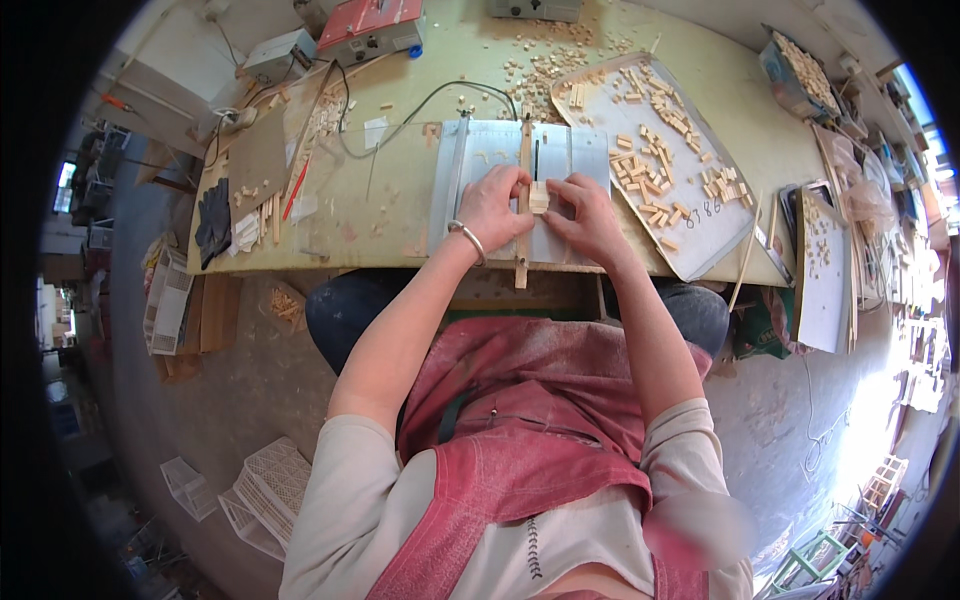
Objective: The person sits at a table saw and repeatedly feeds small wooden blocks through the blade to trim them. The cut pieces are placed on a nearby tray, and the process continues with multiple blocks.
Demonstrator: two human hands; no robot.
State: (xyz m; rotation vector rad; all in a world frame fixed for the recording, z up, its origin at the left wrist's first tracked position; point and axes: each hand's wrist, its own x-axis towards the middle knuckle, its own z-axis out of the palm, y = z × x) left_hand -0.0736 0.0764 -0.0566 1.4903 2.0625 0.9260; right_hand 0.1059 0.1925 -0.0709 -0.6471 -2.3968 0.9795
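Observation:
A small pale wooden block sits on a metal saw plate, just in front of a dark narrow slot whose blade I cannot clearly make out. From the left, my left hand has its fingers closed at the block, reaching over a long wooden strip that runs front to back across the plate. My right hand pinches the block's right side with thumb and fingers. Both wrists rest near the table's front edge.
Right of the plate, a tray carries many small wood pieces. Loose offcuts spread behind. A black cable loops at the back left, near a red box. Dark gloves and a red pen-like stick lie left.

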